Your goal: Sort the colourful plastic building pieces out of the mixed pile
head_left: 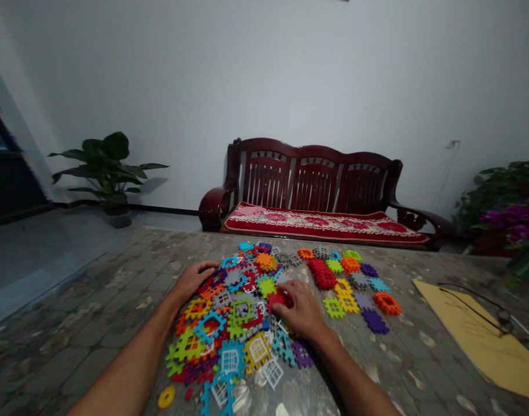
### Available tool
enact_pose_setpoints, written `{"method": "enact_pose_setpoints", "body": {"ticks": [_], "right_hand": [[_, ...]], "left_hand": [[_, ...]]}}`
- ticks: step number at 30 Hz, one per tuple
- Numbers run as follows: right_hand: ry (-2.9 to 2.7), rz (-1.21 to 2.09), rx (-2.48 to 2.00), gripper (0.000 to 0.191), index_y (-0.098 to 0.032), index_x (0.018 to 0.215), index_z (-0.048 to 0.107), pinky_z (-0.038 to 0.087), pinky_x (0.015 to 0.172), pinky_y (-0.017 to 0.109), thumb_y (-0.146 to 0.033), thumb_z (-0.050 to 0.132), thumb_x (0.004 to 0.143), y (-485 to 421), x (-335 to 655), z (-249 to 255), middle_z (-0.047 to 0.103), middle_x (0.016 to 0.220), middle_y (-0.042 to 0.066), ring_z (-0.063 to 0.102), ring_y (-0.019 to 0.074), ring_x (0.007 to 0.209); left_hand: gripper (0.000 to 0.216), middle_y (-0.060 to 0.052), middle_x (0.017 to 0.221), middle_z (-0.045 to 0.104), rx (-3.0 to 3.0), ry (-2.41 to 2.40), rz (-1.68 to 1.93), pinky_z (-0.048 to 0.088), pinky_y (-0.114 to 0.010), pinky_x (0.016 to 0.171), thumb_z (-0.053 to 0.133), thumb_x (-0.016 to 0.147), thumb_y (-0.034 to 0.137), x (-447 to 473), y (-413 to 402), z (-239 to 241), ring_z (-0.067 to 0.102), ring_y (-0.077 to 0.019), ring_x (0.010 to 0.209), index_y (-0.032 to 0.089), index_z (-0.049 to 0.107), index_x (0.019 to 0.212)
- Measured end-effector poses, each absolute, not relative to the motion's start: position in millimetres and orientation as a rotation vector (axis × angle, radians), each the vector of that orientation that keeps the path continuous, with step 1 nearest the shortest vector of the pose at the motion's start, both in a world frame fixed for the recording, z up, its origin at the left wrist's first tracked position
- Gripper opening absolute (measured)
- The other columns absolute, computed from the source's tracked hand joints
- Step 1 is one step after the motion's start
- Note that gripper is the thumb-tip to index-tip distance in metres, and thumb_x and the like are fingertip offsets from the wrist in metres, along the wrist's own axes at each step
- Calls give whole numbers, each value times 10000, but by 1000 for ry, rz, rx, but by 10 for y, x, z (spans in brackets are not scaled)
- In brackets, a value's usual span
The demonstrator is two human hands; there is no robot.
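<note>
Red piece [276, 299] pinched in our right hand [301, 307], we hold our left hand [195, 279], loosely spread, beside the pile [242, 311].

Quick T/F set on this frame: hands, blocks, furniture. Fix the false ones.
1. The right hand is at a red interlocking block. True.
2. The left hand is at the right side of the block pile. False: the left hand is at the left side of the block pile.
3. A yellow ring lies apart from the pile, near its close left corner. True.
4. The bench cushion is plain blue. False: the bench cushion is red with a floral pattern.
5. A potted plant stands left of the wooden bench. True.
</note>
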State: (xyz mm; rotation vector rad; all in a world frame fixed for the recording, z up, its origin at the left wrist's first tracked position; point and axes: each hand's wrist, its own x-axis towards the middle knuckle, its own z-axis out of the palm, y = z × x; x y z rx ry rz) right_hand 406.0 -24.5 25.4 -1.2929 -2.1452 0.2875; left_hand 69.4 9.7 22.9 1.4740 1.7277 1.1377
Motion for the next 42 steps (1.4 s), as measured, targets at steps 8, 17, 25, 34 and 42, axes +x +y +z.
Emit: {"method": "enact_pose_setpoints", "body": {"ticks": [8, 17, 25, 34, 42], "right_hand": [[-2186, 318, -1233, 372, -269, 1087, 679, 388, 878, 349, -354, 731, 728, -254, 4036, 252, 659, 1019, 33, 551, 234, 998], [-2178, 343, -1238, 466, -285, 1138, 671, 408, 827, 340, -316, 774, 684, -205, 4064, 282, 618, 951, 31, 540, 232, 958], [-1611, 914, -1163, 145, -191, 752, 669, 441, 606, 261, -332, 649, 733, 30, 4070, 151, 624, 677, -10, 563, 154, 638], [-1004, 1068, -1141, 344, -187, 728, 559, 396, 435, 218, -466, 722, 611, 145, 4203, 126, 549, 520, -57, 480, 103, 434], [-1022, 1133, -1262, 310, -190, 731, 534, 329, 354, 185, -413, 685, 578, 128, 4225, 108, 553, 440, -55, 441, 89, 347]], "left_hand": [[344, -54, 928, 791, 1455, 1768, 1201, 535, -351, 838, 628, 646, 426, 712, 120, 219, 712, -258, 891, 194, 761, 862], [374, -63, 904, 792, 1373, 1744, 1242, 550, -346, 803, 629, 674, 445, 648, 161, 117, 723, -248, 870, 172, 740, 905], [367, -70, 855, 792, 1260, 1675, 1293, 557, -361, 806, 677, 640, 431, 658, 164, 122, 728, -252, 843, 170, 724, 892], [389, -72, 862, 792, 1249, 1697, 1273, 554, -345, 785, 653, 634, 438, 677, 146, 160, 726, -247, 834, 161, 704, 902], [335, -57, 828, 793, 1248, 1728, 1265, 551, -338, 791, 653, 632, 412, 707, 126, 216, 724, -248, 839, 180, 710, 866]]}}
